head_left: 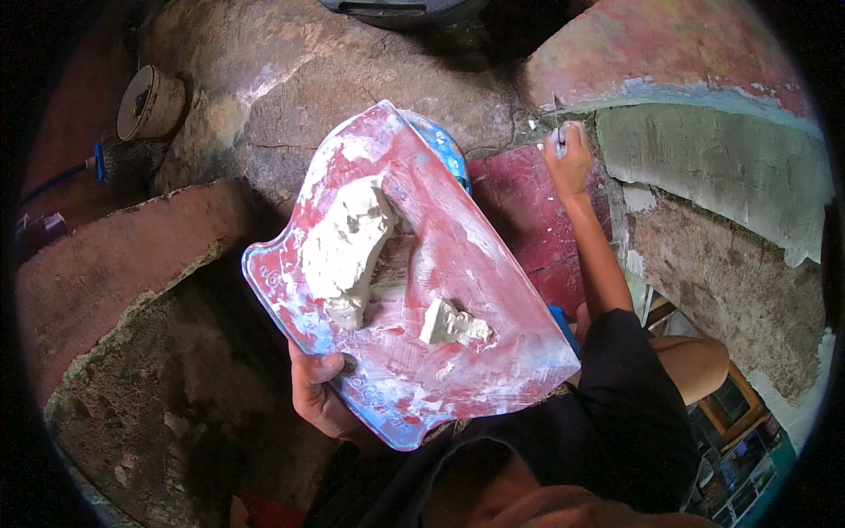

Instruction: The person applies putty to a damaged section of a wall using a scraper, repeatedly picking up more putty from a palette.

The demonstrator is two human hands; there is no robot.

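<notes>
My left hand grips the near left edge of a red, paint-smeared board, its thumb on top. On the board lie a large mound of white putty and a smaller lump. My right arm reaches forward, and my right hand is closed round what looks like a putty knife; its thin blade tip shows beyond the fist, close to the wall's foot. Bits of white cling to the fingers. Alongside that hand runs a band of smooth, pale grey-green coating on the wall.
A blue container is partly hidden behind the board. At far left stand a whitish bucket and a blue-handled brush. A rough-edged ledge lies left. A black object sits at the top; red tiles lie below my right hand.
</notes>
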